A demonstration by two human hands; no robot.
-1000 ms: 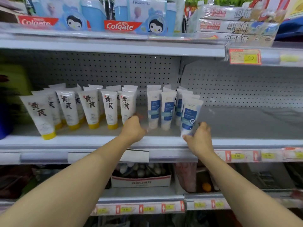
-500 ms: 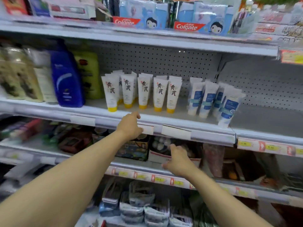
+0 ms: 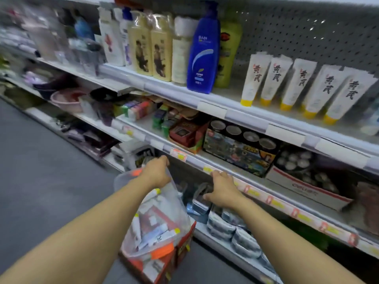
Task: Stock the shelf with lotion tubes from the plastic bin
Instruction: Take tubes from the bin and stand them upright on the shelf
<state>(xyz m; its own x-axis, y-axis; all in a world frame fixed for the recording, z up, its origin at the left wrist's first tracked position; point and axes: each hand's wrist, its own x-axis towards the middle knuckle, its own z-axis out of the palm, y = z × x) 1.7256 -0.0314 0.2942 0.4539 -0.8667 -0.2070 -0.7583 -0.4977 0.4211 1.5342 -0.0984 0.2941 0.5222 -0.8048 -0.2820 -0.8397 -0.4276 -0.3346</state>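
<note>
Dropped from shelf edge to bin since last frame. Left hand (image 3: pixel 156 172) gripping far rim of plastic bin (image 3: pixel 155 228), lower centre; right hand (image 3: pixel 222 190) empty, loosely curled, just right of it. Lotion tubes (image 3: pixel 162 235) jumbled inside, below both hands, nearer the left

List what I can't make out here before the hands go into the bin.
- Left hand, head view: fingertips curl over the clear bin rim, so its grip is unclear.
- Tubes in the bin: count and labels smeared by the cloudy wall and blur.
- Right hand: its fingers hide what it touches.
- Yellow-capped tubes: row cut off by the right edge.
</note>
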